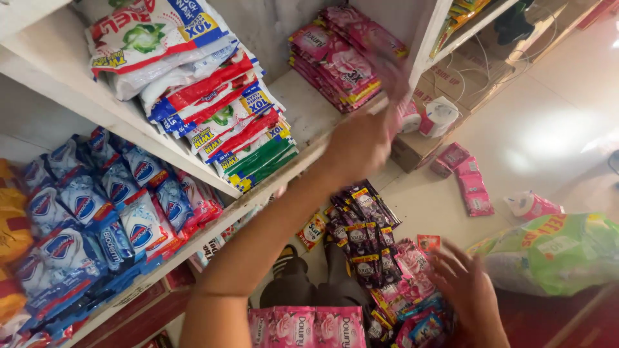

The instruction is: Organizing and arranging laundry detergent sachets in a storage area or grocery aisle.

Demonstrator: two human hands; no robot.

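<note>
While the left arm stretches up to the shelf, these lines run from the grip outward.

Left grip: left hand (358,145) is raised to the shelf edge (303,158), fingers closed on a pink sachet strip (394,84); strip and fingertips are motion-blurred, so the exact pinch point can't be read.
Right grip: right hand (465,283) is low, fingers spread apart, palm over the loose sachet heap (412,290); it looks to be touching the top packets, with nothing clamped.
Handling, judged: sachet strips are light, thin, floppy plastic film, likely slick; they sag and fan out if held by one end. Not fragile, though sharp squeezing could burst a pouch.
Where to hold, judged: pinch across the strip's width near the middle or along a sealed seam, thumb on one face, fingers on the other.
Held strip vs grip: strip sticks up past the left fingertips, just in front of the pink sachet stack (342,55) on the shelf, touching or nearly so; can't tell which.
Heap vs grip: dark purple sachets (361,232) lie between the two hands, near the right hand's fingertips.
Further out: red-green detergent packs (225,109) sit left on the same shelf; blue pouches (97,206) on the shelf below; green bag (554,251) on the floor, just right of the right hand.
</note>
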